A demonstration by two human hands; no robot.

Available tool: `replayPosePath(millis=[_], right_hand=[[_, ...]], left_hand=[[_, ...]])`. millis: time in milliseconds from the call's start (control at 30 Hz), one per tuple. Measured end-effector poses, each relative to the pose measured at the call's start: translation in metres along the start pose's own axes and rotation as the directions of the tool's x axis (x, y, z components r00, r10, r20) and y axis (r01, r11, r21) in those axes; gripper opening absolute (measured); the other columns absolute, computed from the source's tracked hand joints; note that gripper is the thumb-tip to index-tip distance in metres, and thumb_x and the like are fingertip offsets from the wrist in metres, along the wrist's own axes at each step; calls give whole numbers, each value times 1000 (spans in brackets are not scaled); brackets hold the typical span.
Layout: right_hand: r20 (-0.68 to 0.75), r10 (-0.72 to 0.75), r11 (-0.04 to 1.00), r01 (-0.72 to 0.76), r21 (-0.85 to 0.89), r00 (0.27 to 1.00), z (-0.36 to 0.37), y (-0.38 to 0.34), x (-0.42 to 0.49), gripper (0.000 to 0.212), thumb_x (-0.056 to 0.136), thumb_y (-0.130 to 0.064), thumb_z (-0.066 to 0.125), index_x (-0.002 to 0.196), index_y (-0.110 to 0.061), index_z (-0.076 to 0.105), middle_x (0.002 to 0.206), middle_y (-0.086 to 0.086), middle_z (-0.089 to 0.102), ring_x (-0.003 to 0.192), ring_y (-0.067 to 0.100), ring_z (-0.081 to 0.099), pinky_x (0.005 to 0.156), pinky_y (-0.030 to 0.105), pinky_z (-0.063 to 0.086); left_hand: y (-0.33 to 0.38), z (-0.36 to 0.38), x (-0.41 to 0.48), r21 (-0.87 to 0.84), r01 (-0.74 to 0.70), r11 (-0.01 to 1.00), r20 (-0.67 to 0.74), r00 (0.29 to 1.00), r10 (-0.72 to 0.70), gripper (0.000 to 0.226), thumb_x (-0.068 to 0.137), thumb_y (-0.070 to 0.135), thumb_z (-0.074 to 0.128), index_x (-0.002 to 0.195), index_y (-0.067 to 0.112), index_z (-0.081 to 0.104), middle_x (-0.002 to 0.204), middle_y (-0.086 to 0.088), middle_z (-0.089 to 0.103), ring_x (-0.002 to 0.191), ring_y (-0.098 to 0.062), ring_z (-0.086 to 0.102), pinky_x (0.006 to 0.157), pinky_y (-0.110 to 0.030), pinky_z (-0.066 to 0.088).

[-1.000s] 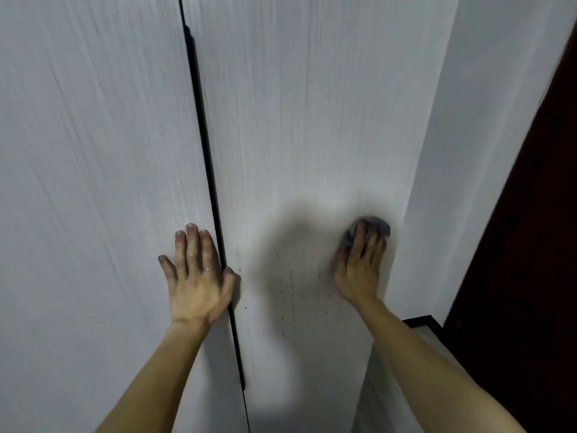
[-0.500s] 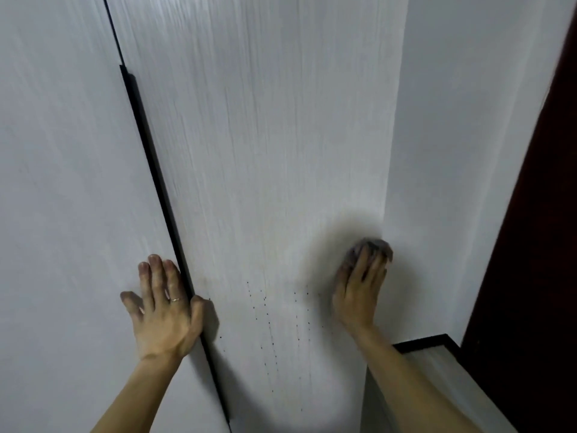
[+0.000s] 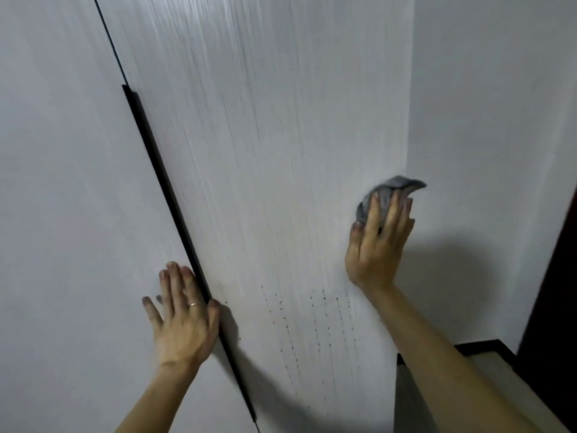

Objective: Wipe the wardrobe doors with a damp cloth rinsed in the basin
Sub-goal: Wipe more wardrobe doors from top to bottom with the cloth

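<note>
Two pale wood-grain wardrobe doors fill the view, the left door (image 3: pixel 62 214) and the right door (image 3: pixel 265 151), split by a black handle strip (image 3: pixel 162 182). My left hand (image 3: pixel 182 317) lies flat on the left door, its thumb against the strip. My right hand (image 3: pixel 379 242) presses a bunched grey cloth (image 3: pixel 385 190) against the right door near its right edge, fingers spread over the cloth. Rows of small dark specks (image 3: pixel 312 323) mark the right door below the cloth.
A white wall (image 3: pixel 499 151) meets the wardrobe on the right. Below it stands a low beige unit with a black edge (image 3: pixel 480 345). A dark brown door or frame (image 3: pixel 559 307) runs along the far right.
My right hand has slid the cloth up the right door along its right edge. My left hand stays flat beside the black strip. The view has tilted and shifted.
</note>
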State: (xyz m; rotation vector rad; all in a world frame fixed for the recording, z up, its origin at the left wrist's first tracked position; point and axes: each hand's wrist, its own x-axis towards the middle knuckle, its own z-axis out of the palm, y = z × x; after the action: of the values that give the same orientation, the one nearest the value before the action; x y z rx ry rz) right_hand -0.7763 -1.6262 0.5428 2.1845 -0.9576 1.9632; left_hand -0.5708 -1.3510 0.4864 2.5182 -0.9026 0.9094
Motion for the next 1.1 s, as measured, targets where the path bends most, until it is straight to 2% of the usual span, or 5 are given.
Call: replayPosePath(millis=[233,400,600,833,1100], right_hand=[[450,58,997,-27,-75,891,-4,40,-149,56,106,-46,16,153,-17,23,149,21,33,133,50,36,110,68,31],[180,-39,998,47,-39,983,13,8,-67,55,107,-38,26,158,-19,15,159,19,19,147,44,19,124,46,-4],[47,-79,996,80,-35,996,30,19,-95,51,106,-35,27,154,-18,27,159,18,23,148,39,19,121,58,12],[181,-102,994,108,-25,978,33,71,-219,61,105,-40,26,158,-40,-5,162,3,10,148,27,7,124,50,5],[-39,-158,987,157,-36,987,44,21,-124,56,105,-39,29,159,-30,15,167,4,5,153,23,-3,124,46,0]], left_hand=[[-4,14,-9,-93,-58,994,-81,995,51,79,96,45,31,158,6,3,167,-15,1,154,-30,0,112,-73,16],[-5,53,-24,-182,-90,979,-139,988,65,71,102,45,23,159,10,1,167,-8,-8,154,-28,-2,115,-70,12],[-11,95,-36,-228,-126,965,-246,967,69,67,102,48,18,160,21,-5,167,-2,-9,154,-24,-3,118,-65,1],[-5,120,-33,-344,-129,930,-405,914,-23,66,99,46,24,160,30,2,165,13,-12,152,-10,-12,119,-52,-13],[0,139,-44,-401,-116,909,-507,854,-115,57,104,46,18,159,37,6,167,11,0,153,-9,-5,122,-54,-5]])
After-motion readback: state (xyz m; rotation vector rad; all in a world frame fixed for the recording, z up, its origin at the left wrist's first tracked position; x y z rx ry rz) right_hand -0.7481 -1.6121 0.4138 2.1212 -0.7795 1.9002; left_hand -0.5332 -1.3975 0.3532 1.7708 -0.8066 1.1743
